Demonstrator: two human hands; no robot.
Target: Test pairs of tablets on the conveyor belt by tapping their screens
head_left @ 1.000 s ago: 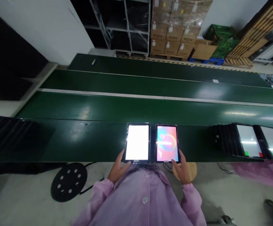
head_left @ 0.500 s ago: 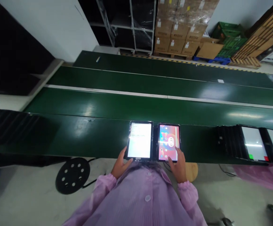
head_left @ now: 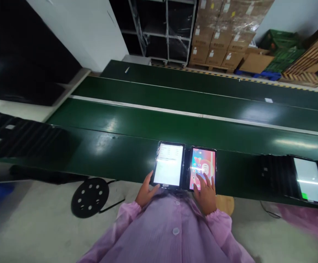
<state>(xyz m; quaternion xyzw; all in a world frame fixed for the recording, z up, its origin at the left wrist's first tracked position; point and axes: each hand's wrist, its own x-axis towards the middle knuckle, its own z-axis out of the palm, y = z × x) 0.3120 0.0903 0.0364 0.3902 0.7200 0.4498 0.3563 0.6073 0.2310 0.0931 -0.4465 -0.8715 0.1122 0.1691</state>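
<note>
Two lit tablets lie side by side at the near edge of the green bench. The left tablet (head_left: 167, 164) shows a white page with lines of small text. App icons and a clock on a red and blue background fill the right tablet (head_left: 203, 166). My left hand (head_left: 146, 191) is at the lower left corner of the left tablet, thumb and fingers apart, touching its edge. Over the lower part of the right tablet's screen, my right hand (head_left: 206, 195) has its fingers spread and holds nothing. Whether a fingertip presses the glass I cannot tell.
To the right stand several dark tablets in a row, one with a white screen (head_left: 309, 179). More dark slabs (head_left: 24, 135) line the left end. A round black stool (head_left: 90, 197) is below. Cartons (head_left: 216, 36) and green crates (head_left: 285, 49) stand beyond the benches.
My right hand has shifted from the right tablet's lower edge to over its screen, fingers now spread. The left hand stays at its corner. The whole view has swung slightly left.
</note>
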